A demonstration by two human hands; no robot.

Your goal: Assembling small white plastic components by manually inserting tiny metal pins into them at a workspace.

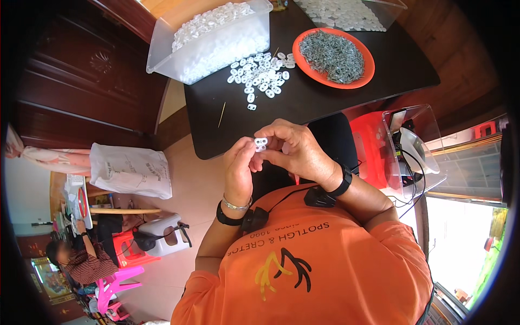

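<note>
Over the near edge of the dark table, both my hands meet at a small white plastic piece (pixel 260 144) with dark round holes; it may be two pieces close together. My left hand (pixel 239 165) pinches it from the left with thumb and fingertips. From the right, my right hand (pixel 295 147) closes its curled fingers and thumb on it. Beyond my hands lies a loose pile of white two-holed oval pieces (pixel 264 76). An orange plate (pixel 369 67) heaped with small thin grey metal parts (pixel 331 56) sits to the right of the pile.
A translucent bin (pixel 216 51) of white pieces stands at the table's far left, another clear tray (pixel 391 6) at the far right. A thin stick (pixel 221 115) lies on the dark table (pixel 203 130). At left are a white sack (pixel 130 170) and a seated person (pixel 89 260).
</note>
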